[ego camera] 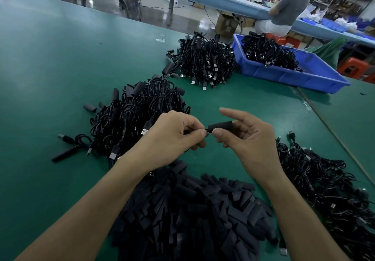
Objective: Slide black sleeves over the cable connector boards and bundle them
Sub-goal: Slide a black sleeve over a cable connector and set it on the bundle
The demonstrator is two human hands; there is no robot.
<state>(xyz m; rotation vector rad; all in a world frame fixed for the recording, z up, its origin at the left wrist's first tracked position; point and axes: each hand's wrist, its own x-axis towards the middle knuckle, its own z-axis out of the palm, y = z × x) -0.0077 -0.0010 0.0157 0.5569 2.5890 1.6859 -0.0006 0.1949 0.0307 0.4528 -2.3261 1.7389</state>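
Observation:
Over the green table my right hand (249,139) pinches a black sleeve (220,126) between thumb and fingers, its index finger stretched out above. My left hand (174,137) pinches the thin black cable (206,129) right at the sleeve's left end, thumb tips of both hands almost touching. The connector board is hidden inside the sleeve. A heap of loose black sleeves (192,210) lies just below my hands. A pile of sleeved cables (134,116) sits to the left, and another cable pile (328,185) lies at the right.
A third cable heap (205,62) lies farther back beside a blue bin (288,72) holding more cables. A person sits at a blue bench beyond the table edge. One sleeved cable end (65,153) lies apart at the left.

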